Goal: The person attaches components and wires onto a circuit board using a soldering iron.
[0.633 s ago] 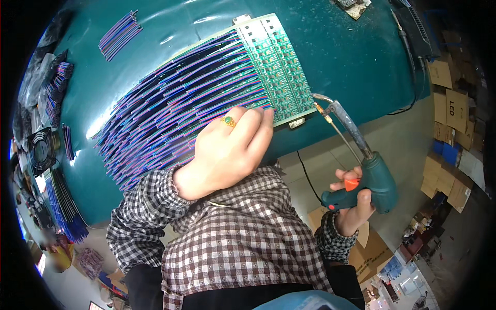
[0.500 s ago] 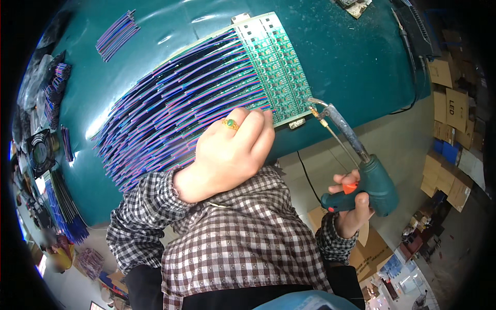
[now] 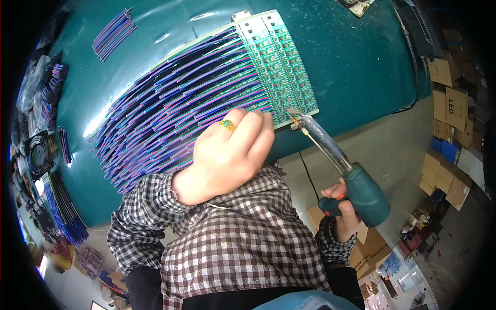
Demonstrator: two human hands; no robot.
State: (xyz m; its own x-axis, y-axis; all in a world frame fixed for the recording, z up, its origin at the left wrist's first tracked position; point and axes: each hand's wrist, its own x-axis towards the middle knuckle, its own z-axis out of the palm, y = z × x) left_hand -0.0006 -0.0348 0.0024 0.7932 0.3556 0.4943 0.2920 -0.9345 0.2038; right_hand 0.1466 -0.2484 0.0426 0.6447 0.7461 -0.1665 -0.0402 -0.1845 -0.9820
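My left hand, with a green-stoned ring, is closed over the near ends of the wire rows. Its fingertips point down beside the board's near corner, and whatever they pinch is hidden under them. In my right hand is a dark green soldering gun with a red trigger, a metal barrel and a thin solder feed tube. Its tip is over the near edge of the green circuit board panel. From the panel's left side run many rows of blue, red and black wires.
Another wire bundle lies at the far left of the green table mat. A small black fan and more wires are along the left edge. Cardboard boxes are stacked at right, beyond a soldering iron.
The soldering gun has moved left and slightly down, its tip shifting from the board's right corner onto the near edge by my left fingers. My left hand has barely moved.
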